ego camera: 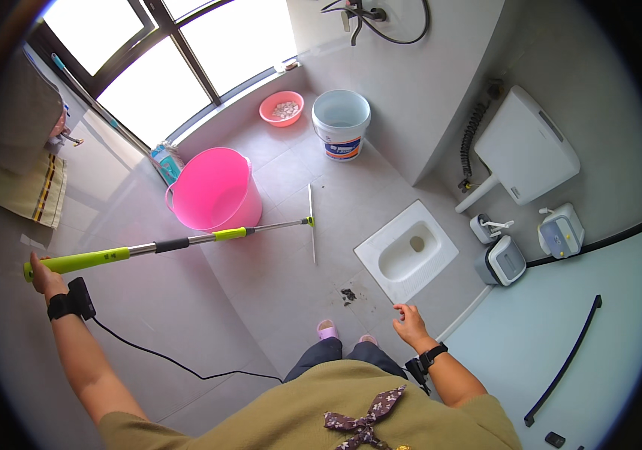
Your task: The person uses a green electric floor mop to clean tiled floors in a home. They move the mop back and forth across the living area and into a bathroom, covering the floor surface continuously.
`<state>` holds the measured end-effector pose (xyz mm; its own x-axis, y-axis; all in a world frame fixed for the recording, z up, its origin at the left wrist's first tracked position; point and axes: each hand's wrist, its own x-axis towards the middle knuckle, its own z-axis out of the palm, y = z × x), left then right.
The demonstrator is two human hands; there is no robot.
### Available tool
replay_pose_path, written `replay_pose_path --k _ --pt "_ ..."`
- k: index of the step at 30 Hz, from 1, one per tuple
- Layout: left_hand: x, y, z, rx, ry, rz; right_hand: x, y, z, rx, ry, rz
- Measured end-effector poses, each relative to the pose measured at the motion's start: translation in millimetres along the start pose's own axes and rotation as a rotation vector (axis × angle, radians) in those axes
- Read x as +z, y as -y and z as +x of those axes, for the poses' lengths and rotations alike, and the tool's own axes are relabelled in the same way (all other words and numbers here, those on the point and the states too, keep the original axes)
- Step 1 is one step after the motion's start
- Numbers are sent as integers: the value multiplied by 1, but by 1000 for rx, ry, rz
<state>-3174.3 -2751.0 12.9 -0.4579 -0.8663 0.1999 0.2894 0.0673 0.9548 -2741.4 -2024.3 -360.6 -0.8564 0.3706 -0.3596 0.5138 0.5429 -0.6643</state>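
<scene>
At the far left, my left hand (46, 277) grips the green end of a telescopic-handled floor squeegee (172, 244). Its handle runs right across the view, and its thin blade lies near the middle of the tiled floor. My right hand (409, 324) holds nothing, its fingers apart and slightly curled, just below the corner of a white squat toilet (401, 263) in the picture. A small heap of dark debris (348, 296) lies on the floor between the squeegee blade and the toilet. Both wrists wear black straps with devices.
Behind the squeegee handle stands a pink plastic tub (217, 188). Further back are a small pink basin (281, 109) with white pieces and a white bucket (341, 126). A cistern (527, 145), a lidded bin (505, 260) and a frosted glass door (557, 320) are at the right.
</scene>
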Motion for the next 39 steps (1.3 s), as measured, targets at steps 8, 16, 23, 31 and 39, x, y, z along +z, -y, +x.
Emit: replay_pose_path --k 8,16,23,31,39 --pt "-19 100 -37 -334 222 42 31 38 38 4 61 16" --pt "-22 163 -57 -392 468 101 21 34 28 47 56 -41" --pt "17 148 -94 -479 440 -169 18 26 17 132 98 -98" --pt "127 39 -246 45 738 -480 13 26 11 134 106 -80" --pt "170 65 -371 131 1128 -553 4 10 -12 173 38 0"
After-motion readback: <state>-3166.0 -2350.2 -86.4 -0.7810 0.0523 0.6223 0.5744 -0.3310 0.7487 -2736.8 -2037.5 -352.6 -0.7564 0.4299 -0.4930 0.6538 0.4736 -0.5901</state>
